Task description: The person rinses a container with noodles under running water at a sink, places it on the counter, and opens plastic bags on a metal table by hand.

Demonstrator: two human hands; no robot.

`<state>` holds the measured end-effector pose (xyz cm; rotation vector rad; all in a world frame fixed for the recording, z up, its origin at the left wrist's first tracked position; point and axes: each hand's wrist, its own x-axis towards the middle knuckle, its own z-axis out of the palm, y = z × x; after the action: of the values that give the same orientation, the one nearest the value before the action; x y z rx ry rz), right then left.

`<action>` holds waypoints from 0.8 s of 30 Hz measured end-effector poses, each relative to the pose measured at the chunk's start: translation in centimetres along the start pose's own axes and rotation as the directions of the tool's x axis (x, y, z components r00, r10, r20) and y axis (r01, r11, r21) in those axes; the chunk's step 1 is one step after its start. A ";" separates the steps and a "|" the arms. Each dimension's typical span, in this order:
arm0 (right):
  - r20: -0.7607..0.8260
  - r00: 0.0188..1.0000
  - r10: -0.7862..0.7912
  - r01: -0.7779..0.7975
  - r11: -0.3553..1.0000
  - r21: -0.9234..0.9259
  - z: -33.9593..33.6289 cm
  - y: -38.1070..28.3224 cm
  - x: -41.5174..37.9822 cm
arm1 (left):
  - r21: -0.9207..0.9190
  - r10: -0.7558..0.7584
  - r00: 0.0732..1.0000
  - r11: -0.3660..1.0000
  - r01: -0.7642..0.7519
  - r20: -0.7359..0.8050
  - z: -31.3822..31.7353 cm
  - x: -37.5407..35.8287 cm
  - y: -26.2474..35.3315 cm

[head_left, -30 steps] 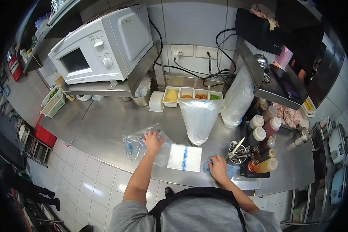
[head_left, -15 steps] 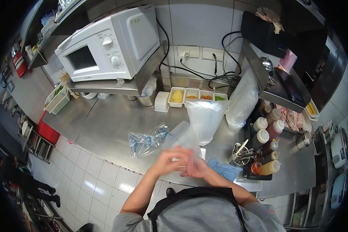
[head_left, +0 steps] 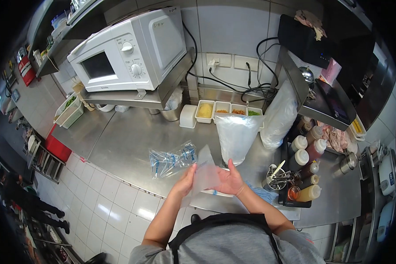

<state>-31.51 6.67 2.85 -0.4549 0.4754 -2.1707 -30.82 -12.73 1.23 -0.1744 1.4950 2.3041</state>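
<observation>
Just left of centre frame a heap of clear bags (head_left: 171, 159) lies on the steel counter (head_left: 119, 141). At lower centre, the left hand (head_left: 185, 181) and right hand (head_left: 230, 181), fingers extended and close together, press a thin translucent bag (head_left: 204, 174) between them. A blue cloth (head_left: 262, 193) lies right of them.

Probably commercial kitchen: steel counter (head_left: 132, 141), microwave (head_left: 127, 53)

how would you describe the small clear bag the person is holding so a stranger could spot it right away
Start at the white microwave on its shelf, then drop to the near edge of the steel counter. There the left hand and right hand hold a small clear bag upright between them, unlike the bag pack lying flat.
</observation>
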 end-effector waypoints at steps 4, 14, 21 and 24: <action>0.091 0.995 -0.049 0.058 0.993 -0.102 -0.1 -1.7 -1.2 | 0.250 0.187 0.978 0.946 -0.204 0.092 2.7 -0.5 0.7; -0.225 0.974 -0.010 -0.167 0.635 -0.754 2.0 -3.2 -2.0 | 0.702 0.563 0.770 0.416 -0.578 0.301 4.3 0.8 3.6; -0.391 0.872 -0.295 -0.190 0.532 -0.825 1.0 -4.6 -3.2 | 0.477 0.395 0.910 0.780 -0.405 0.125 4.0 0.7 5.3; -0.416 0.816 -0.400 -0.202 0.478 -0.855 1.1 -4.9 -3.3 | 0.462 0.406 0.908 0.789 -0.405 0.103 3.8 0.8 4.9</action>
<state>-32.32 11.96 5.68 -0.3340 2.0449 -1.9739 -33.06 -10.88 6.73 0.3158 2.2257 2.1328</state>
